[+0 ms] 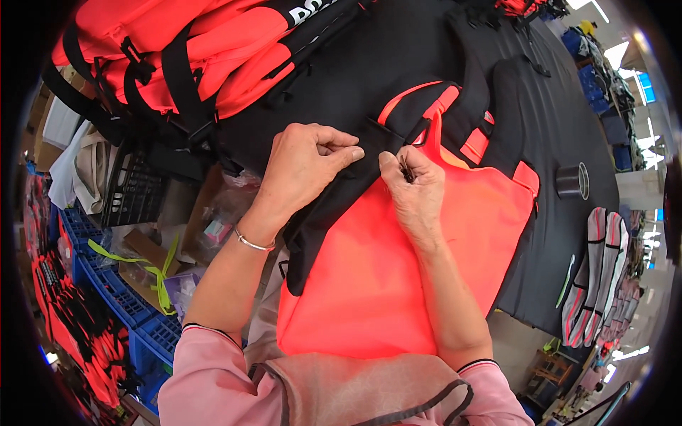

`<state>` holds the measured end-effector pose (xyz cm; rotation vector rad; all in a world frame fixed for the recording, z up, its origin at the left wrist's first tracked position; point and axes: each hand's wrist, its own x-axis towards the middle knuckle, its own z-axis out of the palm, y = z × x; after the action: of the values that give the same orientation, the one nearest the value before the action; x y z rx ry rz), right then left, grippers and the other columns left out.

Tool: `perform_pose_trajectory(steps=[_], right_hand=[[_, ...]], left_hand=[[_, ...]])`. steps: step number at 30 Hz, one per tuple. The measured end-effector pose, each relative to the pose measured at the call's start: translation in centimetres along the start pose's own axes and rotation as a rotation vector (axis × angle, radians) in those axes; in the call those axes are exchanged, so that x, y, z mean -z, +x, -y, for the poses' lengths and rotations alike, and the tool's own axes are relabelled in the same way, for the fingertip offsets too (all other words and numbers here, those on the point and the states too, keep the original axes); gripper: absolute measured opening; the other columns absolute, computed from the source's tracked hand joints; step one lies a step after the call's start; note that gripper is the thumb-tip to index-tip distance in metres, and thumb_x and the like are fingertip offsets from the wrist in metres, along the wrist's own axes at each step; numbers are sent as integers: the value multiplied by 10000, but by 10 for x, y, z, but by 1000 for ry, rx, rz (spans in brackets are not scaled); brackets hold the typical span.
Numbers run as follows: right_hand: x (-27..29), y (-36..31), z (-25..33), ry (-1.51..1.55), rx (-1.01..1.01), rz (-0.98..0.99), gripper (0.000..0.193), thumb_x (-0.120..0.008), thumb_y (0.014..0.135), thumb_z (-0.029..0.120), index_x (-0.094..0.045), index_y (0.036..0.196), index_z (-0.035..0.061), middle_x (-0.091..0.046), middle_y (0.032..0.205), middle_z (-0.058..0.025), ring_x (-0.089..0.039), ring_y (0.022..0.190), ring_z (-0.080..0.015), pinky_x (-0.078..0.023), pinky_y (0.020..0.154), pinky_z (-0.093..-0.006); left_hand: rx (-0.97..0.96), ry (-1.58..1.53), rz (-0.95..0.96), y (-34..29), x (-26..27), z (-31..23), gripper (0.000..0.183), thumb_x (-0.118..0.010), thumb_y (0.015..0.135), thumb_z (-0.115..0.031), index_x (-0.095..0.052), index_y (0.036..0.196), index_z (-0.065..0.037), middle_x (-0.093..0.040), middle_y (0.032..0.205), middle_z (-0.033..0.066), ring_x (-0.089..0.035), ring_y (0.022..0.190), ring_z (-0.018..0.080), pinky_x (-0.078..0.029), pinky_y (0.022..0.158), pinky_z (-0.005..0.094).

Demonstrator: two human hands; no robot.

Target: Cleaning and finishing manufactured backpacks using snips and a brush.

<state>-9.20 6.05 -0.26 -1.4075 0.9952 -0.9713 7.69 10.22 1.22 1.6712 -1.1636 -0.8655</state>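
Note:
A bright coral-red bag [369, 277] with black side panels lies in front of me, its lower end against my apron. Black padded straps [465, 106] with red patches spread from its far end over the black-covered table. Above the bag's dark edge, my left hand [302, 167] is closed in a pinch, thumb against fingertips; what it holds, if anything, is too small to see. Just to its right, my right hand [418, 188] is curled around a small dark metal tool [406, 172], mostly hidden by the fingers. The two hands are apart, thumbs facing each other.
Several red bags with black straps [206, 64] are piled at the far left of the black table cover [341, 78]. A roll of tape [572, 182] and a thin pale green tool [565, 280] lie on the right. Blue crates [131, 298] and a black crate [131, 188] stand left.

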Motion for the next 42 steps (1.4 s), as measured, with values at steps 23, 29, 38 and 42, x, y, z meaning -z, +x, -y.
perform_pose_trajectory(steps=[23, 29, 38, 42], right_hand=[[26, -7, 61, -824, 391, 29, 295, -811, 798, 235, -603, 875, 40, -593, 711, -56, -558, 693, -159, -468, 576, -311], [16, -10, 69, -1156, 471, 172, 309, -799, 768, 283, -583, 856, 80, -593, 724, -20, -572, 713, -198, -480, 570, -334], [8, -6, 67, -1270, 608, 202, 288, -794, 757, 275, -571, 781, 95, -555, 662, -7, -559, 658, -179, -464, 547, -318], [9, -5, 67, -1257, 614, 191, 292, -792, 760, 280, -566, 778, 97, -558, 658, -8, -558, 648, -183, -458, 538, -319]], left_hand=[[-320, -62, -259, -37, -26, 20, 144, -583, 978, -115, -547, 916, 10, -556, 843, 90, -528, 704, 214, -447, 660, 325], [-353, -59, -300, -39, -29, 19, 116, -605, 963, -85, -555, 914, 8, -565, 856, 88, -537, 702, 208, -446, 635, 316], [-396, -41, -331, -39, -30, 22, 101, -623, 946, -67, -558, 911, 1, -566, 863, 89, -544, 689, 204, -457, 627, 315], [-388, -47, -325, -40, -30, 19, 97, -623, 942, -61, -555, 911, 1, -567, 867, 91, -548, 689, 213, -459, 625, 319]])
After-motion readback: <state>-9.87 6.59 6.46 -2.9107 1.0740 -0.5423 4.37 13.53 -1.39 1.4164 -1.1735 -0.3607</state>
